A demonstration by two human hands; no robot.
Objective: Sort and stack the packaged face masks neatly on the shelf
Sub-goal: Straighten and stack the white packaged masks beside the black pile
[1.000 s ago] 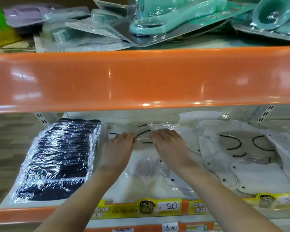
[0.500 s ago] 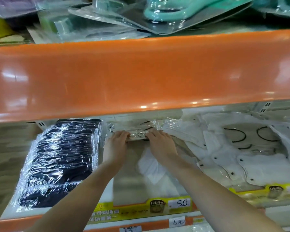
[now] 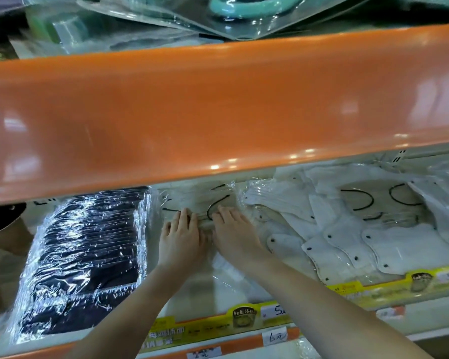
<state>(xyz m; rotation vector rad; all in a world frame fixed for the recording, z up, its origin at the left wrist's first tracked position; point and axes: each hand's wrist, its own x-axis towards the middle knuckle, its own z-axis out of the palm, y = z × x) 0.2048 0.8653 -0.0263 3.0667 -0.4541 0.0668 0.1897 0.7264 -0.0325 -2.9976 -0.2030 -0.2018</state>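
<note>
Both hands down flat on the white mask packs, deep in the shelf!

The left hand [image 3: 179,240] and right hand [image 3: 235,235] lie side by side, fingers straight, pressing a stack of clear-wrapped white masks [image 3: 205,203] at the back of the shelf [image 3: 218,288]. The wrapped black mask stack [image 3: 84,252] sits just to the left; loose white masks [image 3: 347,237] sprawl to the right, under the orange shelf edge [image 3: 218,112].

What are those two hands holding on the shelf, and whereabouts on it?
Both the left hand and the right hand rest flat on the near edge of a stack of clear-wrapped white masks, fingers straight. They press it; neither grips.
</note>
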